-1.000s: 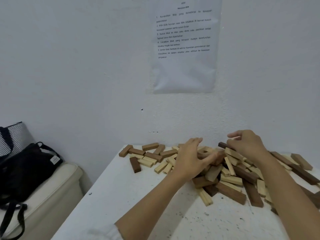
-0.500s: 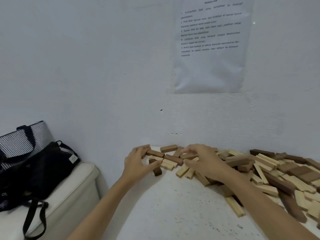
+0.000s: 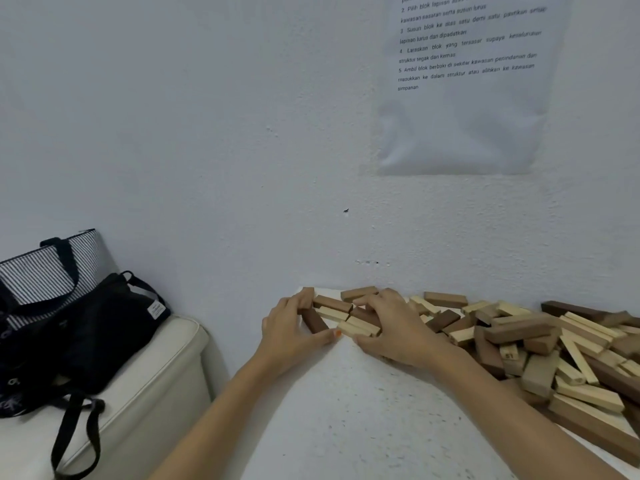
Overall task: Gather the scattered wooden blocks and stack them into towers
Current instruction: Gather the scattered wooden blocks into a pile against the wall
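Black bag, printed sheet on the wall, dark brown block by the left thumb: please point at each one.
Black bag point(image 3: 104, 327), head view, front panel.
Printed sheet point(image 3: 464, 98), head view, blank lower part.
Dark brown block point(image 3: 314, 321), head view, top face.

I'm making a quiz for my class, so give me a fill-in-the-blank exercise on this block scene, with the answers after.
1. Both hands cup a small cluster of blocks at the table's far ____ corner.
2. The big block pile lies on the person's ____ side.
3. The sheet of printed text hangs on the ____.
4. The black bag leans against a ____ bag.

Answers: left; right; wall; striped
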